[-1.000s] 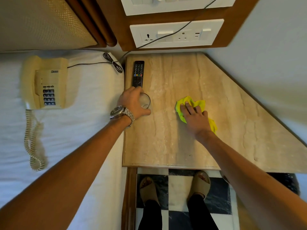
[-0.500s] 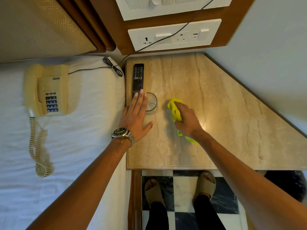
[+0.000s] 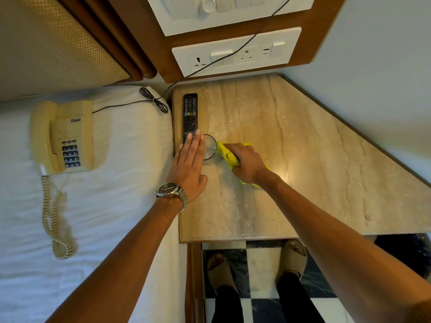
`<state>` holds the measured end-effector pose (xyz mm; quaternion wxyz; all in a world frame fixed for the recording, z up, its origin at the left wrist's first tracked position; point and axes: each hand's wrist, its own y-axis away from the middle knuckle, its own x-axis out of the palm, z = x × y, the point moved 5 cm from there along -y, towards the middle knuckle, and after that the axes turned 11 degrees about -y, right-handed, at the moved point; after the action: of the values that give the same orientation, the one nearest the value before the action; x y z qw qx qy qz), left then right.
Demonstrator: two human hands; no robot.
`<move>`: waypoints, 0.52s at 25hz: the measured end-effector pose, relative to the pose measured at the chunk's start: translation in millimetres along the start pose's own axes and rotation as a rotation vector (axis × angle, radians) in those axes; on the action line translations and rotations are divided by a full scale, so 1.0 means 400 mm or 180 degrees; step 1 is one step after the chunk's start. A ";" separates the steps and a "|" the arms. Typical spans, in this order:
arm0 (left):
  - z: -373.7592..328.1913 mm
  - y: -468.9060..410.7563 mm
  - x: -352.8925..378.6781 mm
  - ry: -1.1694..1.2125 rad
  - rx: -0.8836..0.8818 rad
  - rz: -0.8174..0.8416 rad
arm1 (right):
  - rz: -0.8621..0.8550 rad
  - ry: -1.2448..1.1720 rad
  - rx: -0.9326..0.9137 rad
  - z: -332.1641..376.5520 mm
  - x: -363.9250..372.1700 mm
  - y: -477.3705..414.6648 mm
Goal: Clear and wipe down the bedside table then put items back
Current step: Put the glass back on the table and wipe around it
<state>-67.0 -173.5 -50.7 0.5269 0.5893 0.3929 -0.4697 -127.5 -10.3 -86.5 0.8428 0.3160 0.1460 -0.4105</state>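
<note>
Left hand point(image 3: 188, 164) flat, fingers straight; right hand point(image 3: 247, 164) curled, gripping.

Nothing legible here tbh; a small dark label point(image 3: 75, 121) can be seen on the telephone point(image 3: 70, 136), but its print is too blurred to be read; the keypad point(image 3: 70, 156) digits and the remote point(image 3: 190, 113) button markings can't be made out either; same for the watch point(image 3: 167, 189) dial.
</note>
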 end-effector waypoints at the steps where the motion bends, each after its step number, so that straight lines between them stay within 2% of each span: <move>1: 0.002 -0.001 0.000 -0.0012 0.0011 -0.0013 | -0.0141 -0.0290 -0.0162 0.019 -0.014 -0.008; 3: 0.008 -0.002 0.000 -0.0071 0.0080 -0.0020 | -0.0289 -0.0619 -0.0420 0.053 -0.008 -0.011; 4: 0.011 -0.003 -0.001 -0.0124 0.0142 -0.0019 | -0.0255 -0.0586 -0.0369 0.054 0.005 -0.007; 7: 0.020 -0.006 -0.006 -0.0384 0.0318 -0.0003 | 0.0020 0.0064 0.0165 0.003 0.016 -0.006; 11: 0.024 -0.012 -0.008 -0.0501 0.0343 -0.0017 | -0.0338 -0.0470 -0.0313 0.037 0.002 -0.022; 13: 0.020 -0.009 -0.007 -0.0482 0.0333 0.0009 | -0.0074 -0.0135 -0.0076 0.027 0.002 -0.046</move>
<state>-72.1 -180.7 -49.0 0.5243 0.5794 0.3260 -0.5321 -141.6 -26.2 -86.4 0.8446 0.2954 0.1367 -0.4252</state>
